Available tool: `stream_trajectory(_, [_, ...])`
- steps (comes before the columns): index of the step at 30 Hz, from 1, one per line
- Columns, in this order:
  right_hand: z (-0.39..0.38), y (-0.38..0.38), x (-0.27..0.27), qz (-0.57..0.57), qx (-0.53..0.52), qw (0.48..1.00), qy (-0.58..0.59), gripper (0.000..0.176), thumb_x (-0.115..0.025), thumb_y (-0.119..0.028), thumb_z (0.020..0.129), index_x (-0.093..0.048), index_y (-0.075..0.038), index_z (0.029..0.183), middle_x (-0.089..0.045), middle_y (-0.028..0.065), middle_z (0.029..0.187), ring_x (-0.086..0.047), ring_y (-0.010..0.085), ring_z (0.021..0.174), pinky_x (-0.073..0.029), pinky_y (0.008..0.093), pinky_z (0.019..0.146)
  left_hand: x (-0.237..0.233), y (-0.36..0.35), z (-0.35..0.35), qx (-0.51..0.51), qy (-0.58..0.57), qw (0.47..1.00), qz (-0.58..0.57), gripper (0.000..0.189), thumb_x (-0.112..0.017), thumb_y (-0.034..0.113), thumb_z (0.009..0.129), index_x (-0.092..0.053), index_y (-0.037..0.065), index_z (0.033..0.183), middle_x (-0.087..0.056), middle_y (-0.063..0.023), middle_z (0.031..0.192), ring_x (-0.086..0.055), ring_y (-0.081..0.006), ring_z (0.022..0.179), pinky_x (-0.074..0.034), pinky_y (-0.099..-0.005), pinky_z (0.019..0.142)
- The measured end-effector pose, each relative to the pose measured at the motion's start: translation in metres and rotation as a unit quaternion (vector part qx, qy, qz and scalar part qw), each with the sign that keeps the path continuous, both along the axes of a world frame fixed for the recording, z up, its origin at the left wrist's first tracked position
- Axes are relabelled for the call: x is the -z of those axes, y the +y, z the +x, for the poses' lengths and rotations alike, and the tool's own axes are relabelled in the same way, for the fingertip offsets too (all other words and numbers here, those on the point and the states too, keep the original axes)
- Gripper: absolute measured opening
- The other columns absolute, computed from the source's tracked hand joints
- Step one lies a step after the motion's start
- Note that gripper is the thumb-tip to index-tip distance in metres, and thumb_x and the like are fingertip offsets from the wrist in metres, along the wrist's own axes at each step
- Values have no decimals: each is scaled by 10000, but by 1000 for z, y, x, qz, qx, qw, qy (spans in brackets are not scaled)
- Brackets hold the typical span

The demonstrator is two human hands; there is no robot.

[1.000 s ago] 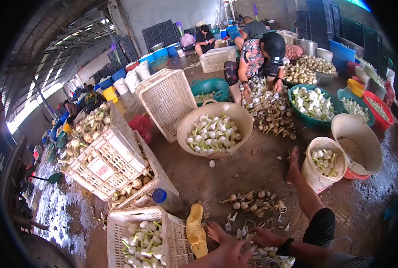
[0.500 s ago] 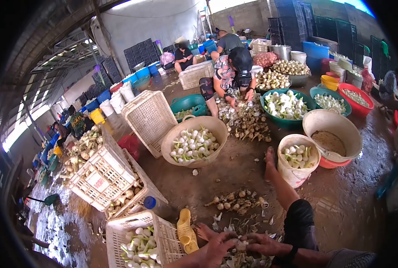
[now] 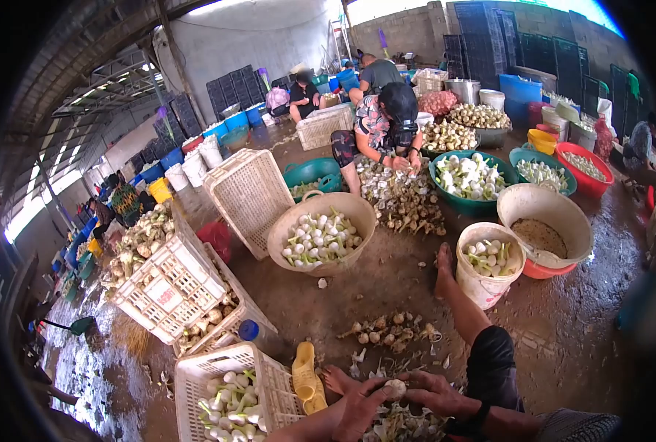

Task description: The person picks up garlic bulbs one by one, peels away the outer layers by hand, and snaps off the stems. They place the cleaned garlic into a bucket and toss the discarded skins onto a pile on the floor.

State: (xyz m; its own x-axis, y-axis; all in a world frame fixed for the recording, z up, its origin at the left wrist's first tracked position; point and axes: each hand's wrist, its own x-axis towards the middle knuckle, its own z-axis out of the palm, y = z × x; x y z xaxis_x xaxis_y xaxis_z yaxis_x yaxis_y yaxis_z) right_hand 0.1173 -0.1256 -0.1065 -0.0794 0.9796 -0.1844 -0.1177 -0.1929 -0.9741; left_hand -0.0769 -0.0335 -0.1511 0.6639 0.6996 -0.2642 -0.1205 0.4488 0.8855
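A garlic bulb (image 3: pixel 395 390) with papery skin sits between my two hands at the bottom middle. My left hand (image 3: pixel 363 407) has its fingers closed on the bulb's left side. From the right, my right hand (image 3: pixel 434 395) presses its fingertips to the same bulb. Below them lies a heap of peeled-off garlic skins (image 3: pixel 407 426). Just beyond my hands, a small pile of unpeeled garlic bulbs (image 3: pixel 390 333) lies on the wet floor. To the left, a white crate (image 3: pixel 273 390) holds peeled garlic with green stems (image 3: pixel 232 405).
A yellow sandal (image 3: pixel 307 377) and a blue-capped bottle (image 3: pixel 260 335) are beside the crate. Stacked crates (image 3: pixel 172 295) of garlic stand left. Ahead are a beige basin (image 3: pixel 365 254) and a white bucket (image 3: pixel 482 283) of garlic. A co-worker (image 3: pixel 379 121) sits beyond, handling garlic.
The bulb between my fingers shows more clearly, and my hands have shifted up slightly. The co-worker's hands have come closer together.
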Motion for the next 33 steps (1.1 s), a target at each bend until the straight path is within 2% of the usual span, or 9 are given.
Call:
stream_trajectory(1, [-1, 2, -1, -5, 1, 1000, 1, 425, -594, -187, 958, -502, -4, 1331, -629, 14, 828, -563, 75, 685, -463, 247, 605, -4, -2, 0, -9, -22, 999, -23, 344, -615, 75, 926, -575, -87, 1226, -673, -126, 1079, -651, -163, 952, -523, -273, 857])
stream_trajectory(5, [-6, 7, -7, 25, 39, 995, -87, 391, -593, -171, 929, -566, 41, 1257, -654, 44, 840, -580, 85, 687, -482, 260, 614, 1, -1, 1, -42, 59, 994, 77, 335, -633, 53, 901, -595, -78, 1206, -674, -109, 1075, -652, -170, 961, -516, -276, 884])
stream_trajectory(7, [-4, 9, -6, 14, 45, 997, -64, 386, -597, -188, 926, -582, 31, 1245, -653, 36, 827, -575, 79, 675, -480, 259, 606, -31, -9, 7, -59, 12, 998, 23, 343, -623, 48, 905, -588, -65, 1226, -667, -97, 1098, -639, -168, 991, -506, -285, 904])
stream_trajectory(18, [3, 12, -4, -11, 48, 991, -123, 323, -614, -230, 918, -661, 47, 1077, -675, 95, 816, -619, 133, 687, -499, 306, 621, -30, -7, 7, -65, -31, 997, 28, 348, -636, 44, 877, -598, -69, 1203, -665, -110, 1101, -631, -171, 1000, -495, -301, 935])
stream_trajectory(21, [4, 15, 1, -3, 44, 987, -154, 304, -621, -220, 916, -666, 43, 1062, -674, 118, 807, -620, 142, 691, -496, 315, 622, -22, -5, 7, -70, 9, 995, 77, 357, -656, 57, 863, -608, -56, 1198, -670, -100, 1085, -628, -159, 994, -491, -291, 925])
stream_trajectory(23, [2, 14, 3, -9, 46, 988, -149, 297, -621, -220, 919, -667, 43, 1051, -670, 119, 793, -617, 141, 685, -494, 315, 616, -7, -3, 4, -70, 64, 978, 186, 331, -701, 102, 838, -643, -9, 1145, -660, -106, 1088, -622, -175, 990, -483, -294, 882])
stream_trajectory(29, [6, 12, 11, 21, 4, 983, -182, 276, -609, -214, 936, -664, 43, 1020, -654, 99, 713, -605, 126, 646, -491, 314, 592, -14, -2, 2, -35, 137, 933, 330, 382, -725, 153, 800, -650, -13, 1136, -665, -115, 1058, -619, -180, 1015, -477, -309, 917])
stream_trajectory(31, [6, 12, 12, -6, -7, 984, -179, 261, -597, -199, 942, -667, 35, 1036, -667, 111, 727, -624, 129, 660, -504, 311, 607, -22, -4, 7, -42, 138, 945, 292, 415, -750, 185, 763, -659, -18, 1113, -660, -125, 1064, -611, -203, 1043, -462, -337, 945])
stream_trajectory(33, [9, 17, 13, -9, -20, 979, -204, 258, -586, -195, 945, -670, 19, 1062, -692, 129, 776, -658, 148, 682, -522, 313, 632, -20, -4, 6, -41, 168, 892, 418, 324, -716, 167, 817, -658, 14, 1097, -670, -130, 1107, -633, -274, 1047, -473, -352, 945])
